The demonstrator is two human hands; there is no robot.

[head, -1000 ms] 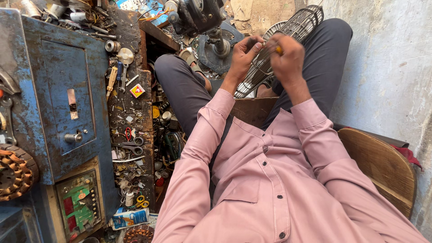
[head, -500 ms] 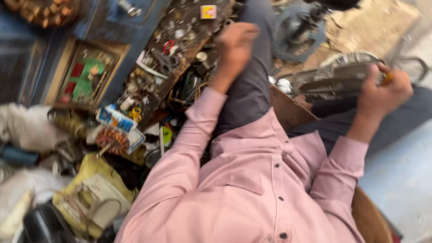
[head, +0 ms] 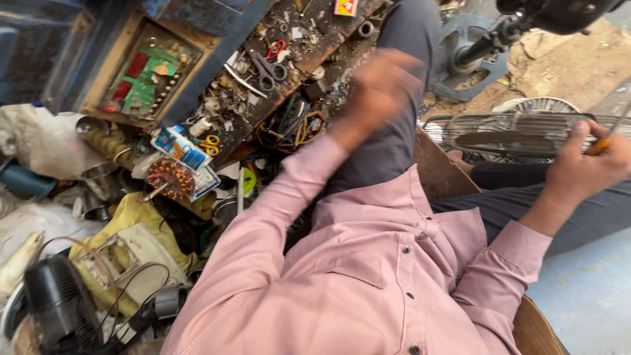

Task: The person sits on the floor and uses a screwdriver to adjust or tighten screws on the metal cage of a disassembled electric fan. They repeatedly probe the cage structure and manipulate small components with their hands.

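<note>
- At the far left lie a black fan motor (head: 59,306) and yellowish rags, and above them a green circuit board (head: 138,82) sits in a wooden frame.
- Next comes a copper motor winding (head: 169,181), then a tray of small parts with scissors (head: 266,69); all of these were outside the view a second ago.
- The left hand (head: 384,92) has left the fan and now hangs blurred over the knee near the tray; whether it is open or closed cannot be told.
- The wire fan guard (head: 513,135) lies across the lap, now held by one hand only.
- The right hand (head: 585,164) is closed around a screwdriver with orange handle (head: 599,146), beside the guard; its tip is cut off at the edge.
</note>
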